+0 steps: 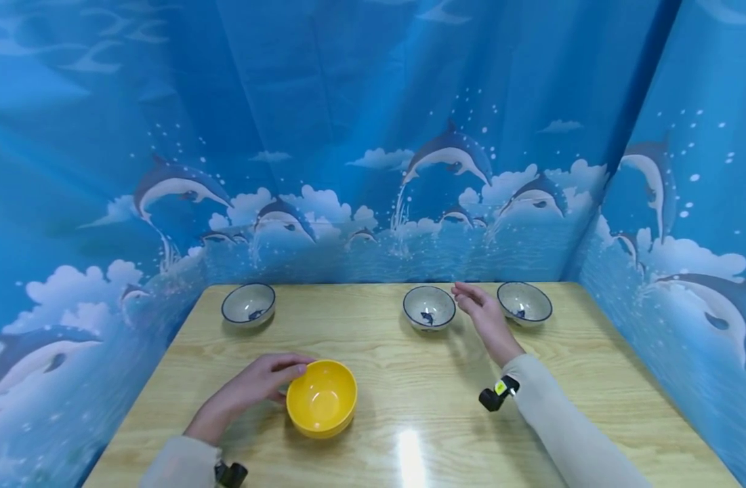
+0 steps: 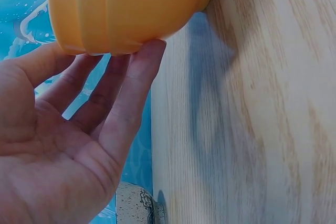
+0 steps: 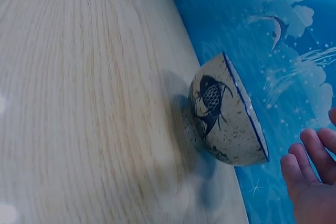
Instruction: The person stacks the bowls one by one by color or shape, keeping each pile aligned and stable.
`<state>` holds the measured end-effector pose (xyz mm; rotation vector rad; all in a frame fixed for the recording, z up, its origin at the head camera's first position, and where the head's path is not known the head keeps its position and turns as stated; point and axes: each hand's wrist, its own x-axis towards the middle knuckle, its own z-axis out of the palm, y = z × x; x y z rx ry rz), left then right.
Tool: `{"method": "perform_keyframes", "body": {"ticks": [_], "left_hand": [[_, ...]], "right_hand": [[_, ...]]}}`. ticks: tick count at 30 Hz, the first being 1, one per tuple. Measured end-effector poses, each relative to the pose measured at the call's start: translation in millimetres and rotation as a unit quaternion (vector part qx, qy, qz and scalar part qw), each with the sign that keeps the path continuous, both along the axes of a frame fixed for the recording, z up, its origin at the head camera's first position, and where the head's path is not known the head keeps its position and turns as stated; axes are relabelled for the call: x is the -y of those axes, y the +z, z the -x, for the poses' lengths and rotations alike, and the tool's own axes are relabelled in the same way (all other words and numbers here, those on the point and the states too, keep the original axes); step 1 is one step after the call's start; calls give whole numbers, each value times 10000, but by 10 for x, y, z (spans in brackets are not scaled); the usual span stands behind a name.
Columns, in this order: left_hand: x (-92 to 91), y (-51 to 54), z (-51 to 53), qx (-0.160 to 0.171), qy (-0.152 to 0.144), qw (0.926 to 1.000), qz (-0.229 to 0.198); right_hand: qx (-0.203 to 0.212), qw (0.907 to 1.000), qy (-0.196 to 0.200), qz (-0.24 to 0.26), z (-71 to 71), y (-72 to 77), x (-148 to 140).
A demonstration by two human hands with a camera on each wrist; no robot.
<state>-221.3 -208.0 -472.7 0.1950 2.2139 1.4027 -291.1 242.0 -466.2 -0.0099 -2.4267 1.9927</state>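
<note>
A yellow bowl [image 1: 322, 400] stands upright at the front of the table, left of centre. My left hand [image 1: 259, 383] grips its left side; in the left wrist view the fingertips and thumb of the left hand [image 2: 79, 114] meet the outer wall of the yellow bowl [image 2: 131, 9]. My right hand [image 1: 485, 322] reaches over the back of the table, between a speckled blue-rimmed bowl [image 1: 429, 308] and another such bowl [image 1: 524, 303]. Its fingers are extended and hold nothing. The right wrist view shows a gap between the right hand [image 3: 315, 171] and a fish-patterned bowl [image 3: 226, 114].
A third speckled bowl [image 1: 248, 306] stands at the back left of the wooden table [image 1: 348, 318]. Blue dolphin-print curtains [image 1: 324, 135] hang behind the table and along both sides.
</note>
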Motion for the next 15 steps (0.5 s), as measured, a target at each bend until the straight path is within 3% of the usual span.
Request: {"method": "perform_keyframes", "body": {"ticks": [8,15], "left_hand": [[12,-16,5,12,22,10000,13],[6,-22,10,27,29,10000,-21]], "right_hand": [[92,9988,-296,-369,130,-141,-24],[623,9964,-564,-67,178,-262,-36]]}}
